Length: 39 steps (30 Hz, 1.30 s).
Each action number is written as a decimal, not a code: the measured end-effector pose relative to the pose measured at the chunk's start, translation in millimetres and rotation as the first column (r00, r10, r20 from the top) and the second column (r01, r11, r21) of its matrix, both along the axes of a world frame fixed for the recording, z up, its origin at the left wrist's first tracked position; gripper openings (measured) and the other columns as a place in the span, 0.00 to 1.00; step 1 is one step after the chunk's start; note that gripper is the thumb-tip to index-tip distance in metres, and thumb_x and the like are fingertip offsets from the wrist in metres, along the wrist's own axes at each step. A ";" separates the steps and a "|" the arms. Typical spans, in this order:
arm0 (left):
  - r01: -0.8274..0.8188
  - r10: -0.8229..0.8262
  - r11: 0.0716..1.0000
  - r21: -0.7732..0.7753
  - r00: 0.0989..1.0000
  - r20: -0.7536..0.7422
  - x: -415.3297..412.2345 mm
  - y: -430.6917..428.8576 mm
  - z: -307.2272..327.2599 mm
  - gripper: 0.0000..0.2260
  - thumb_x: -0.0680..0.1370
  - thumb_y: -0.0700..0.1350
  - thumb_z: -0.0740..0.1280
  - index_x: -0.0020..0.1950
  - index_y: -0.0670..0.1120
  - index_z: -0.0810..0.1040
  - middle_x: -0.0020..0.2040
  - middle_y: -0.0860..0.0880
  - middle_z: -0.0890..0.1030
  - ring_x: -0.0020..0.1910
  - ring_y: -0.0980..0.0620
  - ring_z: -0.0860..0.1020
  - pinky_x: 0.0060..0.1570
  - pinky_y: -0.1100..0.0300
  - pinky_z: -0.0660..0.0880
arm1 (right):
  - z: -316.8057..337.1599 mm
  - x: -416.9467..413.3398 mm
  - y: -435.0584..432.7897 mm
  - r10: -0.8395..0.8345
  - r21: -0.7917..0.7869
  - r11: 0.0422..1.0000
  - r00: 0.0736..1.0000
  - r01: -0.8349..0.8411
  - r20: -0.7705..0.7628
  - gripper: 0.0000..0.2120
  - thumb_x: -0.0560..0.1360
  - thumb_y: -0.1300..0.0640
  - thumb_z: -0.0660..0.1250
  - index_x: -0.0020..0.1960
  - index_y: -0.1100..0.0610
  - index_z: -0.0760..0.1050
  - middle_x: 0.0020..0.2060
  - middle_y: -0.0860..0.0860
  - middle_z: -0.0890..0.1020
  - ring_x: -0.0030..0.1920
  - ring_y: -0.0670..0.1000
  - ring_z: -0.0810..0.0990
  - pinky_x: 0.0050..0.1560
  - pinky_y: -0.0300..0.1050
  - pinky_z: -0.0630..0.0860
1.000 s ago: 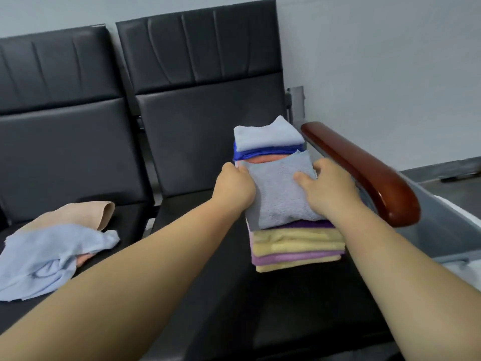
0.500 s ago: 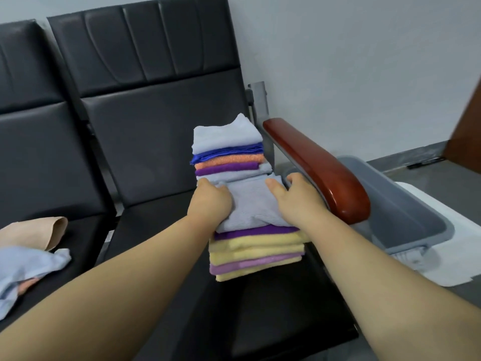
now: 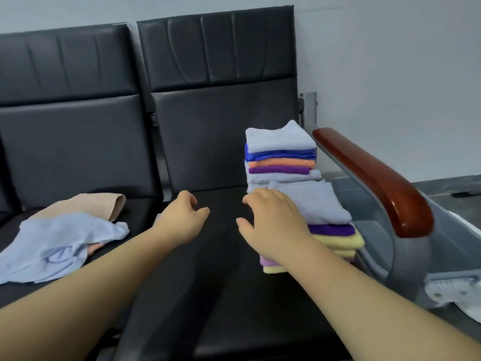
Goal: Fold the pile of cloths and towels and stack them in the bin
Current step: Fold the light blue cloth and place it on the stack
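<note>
You've let go of grey cloth (image 3: 315,201): left hand (image 3: 186,214), right hand (image 3: 273,217) empty, relaxed; unfolded pile (image 3: 65,235) left of it awaits.

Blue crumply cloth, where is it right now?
In the head view, the blue crumpled cloth lies on the left seat, partly over a beige cloth, left of the left hand.

So there are two folded stacks on the bench's (image 3: 234,295) right seat: the front stack (image 3: 320,204) is grey on top over purple and yellow, and the back stack (image 3: 281,152) is taller. A crumpled light blue cloth (image 3: 59,243) and a beige cloth (image 3: 86,204) lie on the left seat, and the grey bin (image 3: 374,230) sits just right.
</note>
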State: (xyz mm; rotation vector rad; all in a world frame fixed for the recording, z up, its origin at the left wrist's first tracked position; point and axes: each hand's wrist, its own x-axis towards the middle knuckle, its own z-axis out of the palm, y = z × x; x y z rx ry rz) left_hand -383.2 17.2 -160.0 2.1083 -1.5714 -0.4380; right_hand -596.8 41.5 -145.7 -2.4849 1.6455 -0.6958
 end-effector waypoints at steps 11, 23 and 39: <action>-0.254 0.232 0.957 0.138 0.959 0.160 241.2 88.8 -45.6 0.15 0.79 0.51 0.65 0.64 0.49 0.73 0.59 0.49 0.76 0.53 0.45 0.76 0.50 0.54 0.72 | -72.3 208.4 17.6 0.345 0.407 0.844 0.935 -0.349 0.087 0.20 0.81 0.48 0.65 0.72 0.48 0.74 0.71 0.44 0.72 0.70 0.50 0.71 0.68 0.46 0.72; -0.177 0.172 0.979 0.104 0.983 0.059 335.3 84.4 -81.5 0.22 0.73 0.58 0.66 0.65 0.55 0.72 0.56 0.54 0.77 0.55 0.48 0.78 0.54 0.47 0.78 | -84.0 378.1 -50.4 0.271 0.390 0.881 0.961 -0.268 0.047 0.20 0.82 0.51 0.62 0.73 0.53 0.71 0.67 0.53 0.72 0.61 0.58 0.77 0.55 0.50 0.76; -0.372 0.379 0.915 -0.159 0.926 0.011 341.5 77.5 -74.8 0.07 0.80 0.48 0.63 0.43 0.51 0.75 0.46 0.44 0.76 0.45 0.41 0.78 0.43 0.46 0.77 | -39.0 375.1 -49.9 0.155 0.428 0.855 0.931 -0.294 0.330 0.08 0.83 0.58 0.56 0.47 0.56 0.72 0.42 0.54 0.77 0.39 0.54 0.73 0.35 0.46 0.66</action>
